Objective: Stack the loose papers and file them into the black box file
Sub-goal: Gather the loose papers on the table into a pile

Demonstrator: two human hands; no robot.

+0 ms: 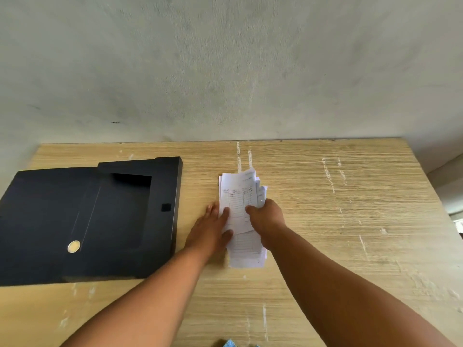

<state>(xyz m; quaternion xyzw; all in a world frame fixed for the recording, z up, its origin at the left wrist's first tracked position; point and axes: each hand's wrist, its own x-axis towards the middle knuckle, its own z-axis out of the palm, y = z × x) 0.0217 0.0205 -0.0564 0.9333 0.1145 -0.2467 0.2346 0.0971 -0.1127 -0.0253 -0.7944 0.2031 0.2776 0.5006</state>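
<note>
A bundle of white lined papers point(238, 196) lies in the middle of the wooden table point(338, 221), its sheets uneven at the top right. More sheets point(248, 254) stick out below it. My left hand point(213, 229) presses flat on the bundle's left edge, thumb over the paper. My right hand point(265, 219) grips the bundle's right side with fingers curled around it. The black box file point(100, 221) lies open on the left of the table, its lid folded out to the left with a round metal snap point(74, 246) on it.
A grey plaster wall point(225, 71) rises directly behind the table's far edge. The table's right edge runs diagonally at the far right. White scuff marks streak the wood. A bit of blue cloth point(230, 343) shows at the bottom edge.
</note>
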